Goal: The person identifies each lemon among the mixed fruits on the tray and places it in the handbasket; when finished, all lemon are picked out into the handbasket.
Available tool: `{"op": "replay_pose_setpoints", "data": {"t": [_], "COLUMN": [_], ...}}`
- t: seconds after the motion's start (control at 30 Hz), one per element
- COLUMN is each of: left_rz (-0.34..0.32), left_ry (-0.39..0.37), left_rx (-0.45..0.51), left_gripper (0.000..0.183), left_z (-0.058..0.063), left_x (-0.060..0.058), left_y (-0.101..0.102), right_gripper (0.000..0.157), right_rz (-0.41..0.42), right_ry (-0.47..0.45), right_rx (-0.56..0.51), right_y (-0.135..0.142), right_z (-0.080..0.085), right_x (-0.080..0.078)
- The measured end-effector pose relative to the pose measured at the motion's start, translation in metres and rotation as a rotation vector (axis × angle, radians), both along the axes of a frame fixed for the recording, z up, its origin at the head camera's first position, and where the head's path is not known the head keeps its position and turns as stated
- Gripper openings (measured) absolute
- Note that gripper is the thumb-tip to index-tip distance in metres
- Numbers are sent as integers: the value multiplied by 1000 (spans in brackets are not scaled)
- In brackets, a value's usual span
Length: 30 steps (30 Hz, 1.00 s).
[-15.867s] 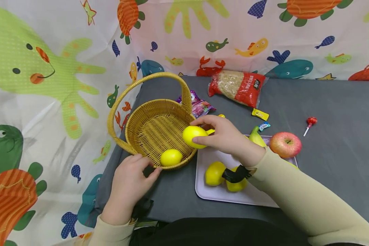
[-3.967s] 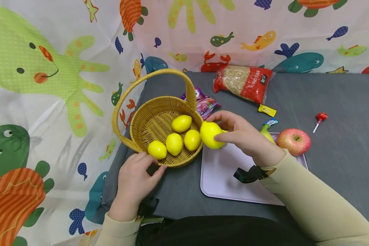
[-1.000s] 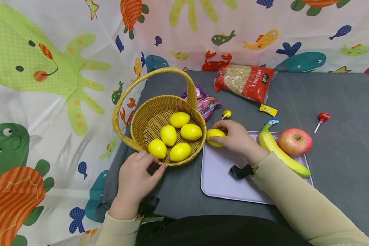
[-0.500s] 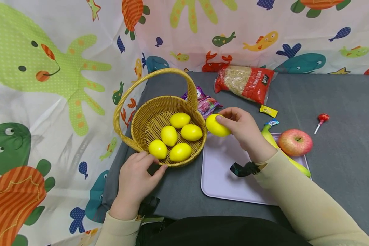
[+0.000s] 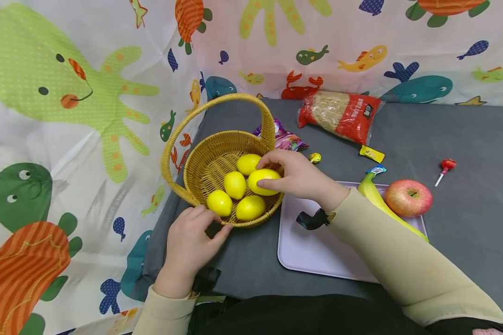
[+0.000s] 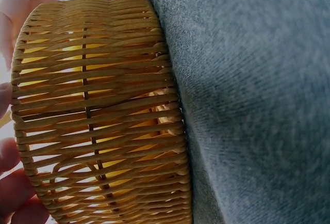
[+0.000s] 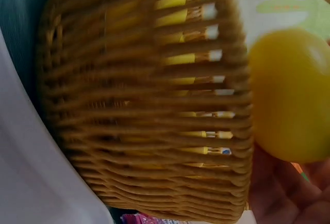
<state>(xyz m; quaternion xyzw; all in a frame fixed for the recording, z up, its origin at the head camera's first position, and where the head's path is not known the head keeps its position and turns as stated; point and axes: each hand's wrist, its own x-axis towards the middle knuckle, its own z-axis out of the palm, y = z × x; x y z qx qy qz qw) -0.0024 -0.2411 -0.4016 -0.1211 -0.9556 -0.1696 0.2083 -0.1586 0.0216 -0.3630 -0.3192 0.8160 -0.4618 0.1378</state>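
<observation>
My right hand (image 5: 299,177) holds a yellow lemon (image 5: 263,181) over the right side of a wicker basket (image 5: 205,153). In the right wrist view that lemon (image 7: 291,97) shows just above the basket's rim (image 7: 240,105), with fingers (image 7: 278,193) against it. Several other lemons (image 5: 234,185) lie inside, and the held one covers part of the basket floor. At the near rim my left hand (image 5: 193,242) grips the basket edge between thumb and fingers. In the left wrist view its fingers (image 6: 15,190) sit at the rim beside the woven wall (image 6: 103,115).
Right of the basket lies a lilac tray (image 5: 314,251) with a banana (image 5: 381,202) and an apple (image 5: 408,198). Behind are a red bag (image 5: 341,116), a purple packet (image 5: 287,139), a yellow lollipop (image 5: 315,157), small candies (image 5: 372,154) and a red lollipop (image 5: 446,166).
The right hand has carried the lemon left from beside the basket to over it. Since the oldest frame, lemons have left the tray and the basket holds more. The left hand stays at the rim.
</observation>
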Motion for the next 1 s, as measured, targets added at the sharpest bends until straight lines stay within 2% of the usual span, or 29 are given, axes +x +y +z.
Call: {"op": "replay_pose_setpoints", "data": {"t": [0.07, 0.17, 0.47, 0.57, 0.67, 0.77, 0.87, 1.0], "left_rz": [-1, -1, 7, 8, 0, -9, -13, -15], "left_ry": [-1, -2, -19, -22, -22, -22, -22, -18], "left_rx": [0, -5, -9, -9, -8, -4, -8, -12], "left_gripper": [28, 28, 28, 28, 28, 28, 28, 29], "left_z": [0, 1, 3, 3, 3, 4, 4, 3], "left_x": [0, -1, 0, 0, -1, -2, -3, -4], "left_y": [2, 2, 2, 2, 2, 2, 1, 0], "right_gripper": [35, 34, 26, 29, 34, 37, 37, 38], "right_rz": [48, 106, 271, 320, 326, 305, 270, 216], "right_ry": [45, 66, 38, 70, 136, 198, 230, 233], "right_rx": [72, 160, 274, 358, 443, 473, 434, 311], "right_y": [-1, -3, -11, -15, -19, -22, -22, -13], "right_z": [0, 0, 3, 1, -3, -8, -12, -12], "right_x": [-1, -2, -2, 0, 5, 9, 14, 22]}}
